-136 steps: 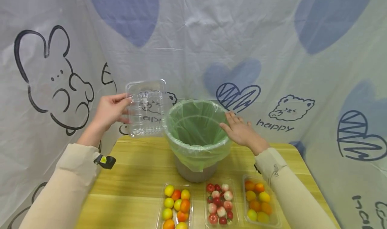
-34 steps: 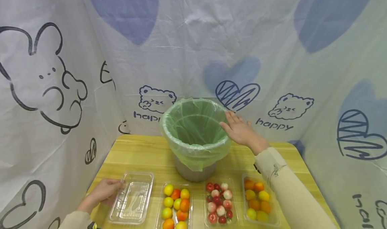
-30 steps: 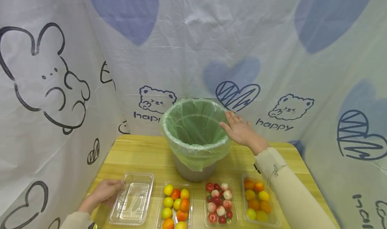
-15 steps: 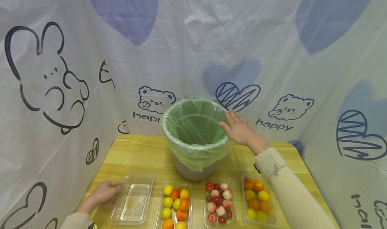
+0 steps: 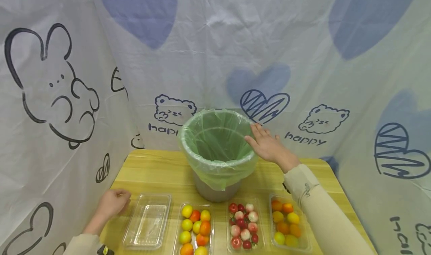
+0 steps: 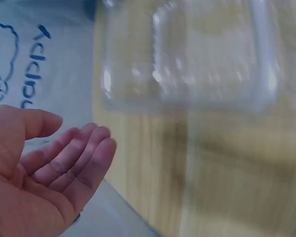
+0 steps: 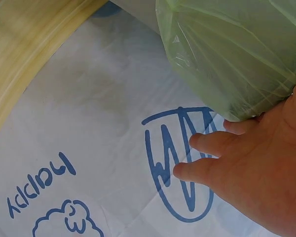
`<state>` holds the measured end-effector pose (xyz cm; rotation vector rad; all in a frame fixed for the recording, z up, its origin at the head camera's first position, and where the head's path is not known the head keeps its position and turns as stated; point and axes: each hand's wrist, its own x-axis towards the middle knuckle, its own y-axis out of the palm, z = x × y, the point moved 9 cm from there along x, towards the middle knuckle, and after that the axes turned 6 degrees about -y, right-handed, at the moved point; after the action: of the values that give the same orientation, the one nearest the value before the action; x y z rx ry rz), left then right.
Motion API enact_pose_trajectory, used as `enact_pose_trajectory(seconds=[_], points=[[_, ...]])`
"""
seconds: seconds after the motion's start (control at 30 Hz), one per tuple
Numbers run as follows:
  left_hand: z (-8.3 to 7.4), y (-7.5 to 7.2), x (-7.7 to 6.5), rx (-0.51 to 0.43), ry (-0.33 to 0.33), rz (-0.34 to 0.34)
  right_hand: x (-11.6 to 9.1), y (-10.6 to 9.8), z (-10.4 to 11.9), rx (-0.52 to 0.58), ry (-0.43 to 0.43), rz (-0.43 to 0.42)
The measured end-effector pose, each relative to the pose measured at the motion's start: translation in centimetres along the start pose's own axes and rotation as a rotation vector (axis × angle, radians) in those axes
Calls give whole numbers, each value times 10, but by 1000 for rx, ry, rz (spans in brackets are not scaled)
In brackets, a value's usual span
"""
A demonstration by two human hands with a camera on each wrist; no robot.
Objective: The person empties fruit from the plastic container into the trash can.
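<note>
An uncovered clear plastic container (image 5: pixel 147 221) lies on the table at the left, with nothing in it. Just left of it my left hand (image 5: pixel 114 202) hovers apart from the container; in the left wrist view its fingers (image 6: pixel 74 163) are relaxed and hold nothing. A bin lined with a green plastic bag (image 5: pixel 219 172) stands upright at the table's middle. Against the bin's right rim rests my right hand (image 5: pixel 269 146), its fingers stretched out. The right wrist view shows the hand beside the green bag (image 7: pixel 232 54).
Along the table's front stand clear trays of small fruit: yellow and orange ones (image 5: pixel 196 227), red and pinkish ones (image 5: pixel 243 225), and orange and yellow ones (image 5: pixel 286 225) under the right forearm. White printed cloth (image 5: pixel 208 60) walls in the wooden table (image 5: pixel 155 169).
My left hand carried the clear container down from beside the bin to the table's left, let it go, and has now drawn slightly left and up from it. The right hand has stayed put.
</note>
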<state>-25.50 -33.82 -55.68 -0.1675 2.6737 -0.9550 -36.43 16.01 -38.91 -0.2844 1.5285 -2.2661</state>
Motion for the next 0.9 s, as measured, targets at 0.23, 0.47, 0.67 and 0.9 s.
enact_pose_trajectory(seconds=[0.23,0.47,0.67,0.9], points=[[-15,25,-15,-298,-93,105,1,-1,1,-4,0,2],[-33,61,-31,-410,-108,237,2,-1,0,5,2,15],[-42,81,-39,-412,-72,295,2,-2,0,3,7,25],[-51,97,-43,-420,-15,364,3,-1,-2,13,12,27]])
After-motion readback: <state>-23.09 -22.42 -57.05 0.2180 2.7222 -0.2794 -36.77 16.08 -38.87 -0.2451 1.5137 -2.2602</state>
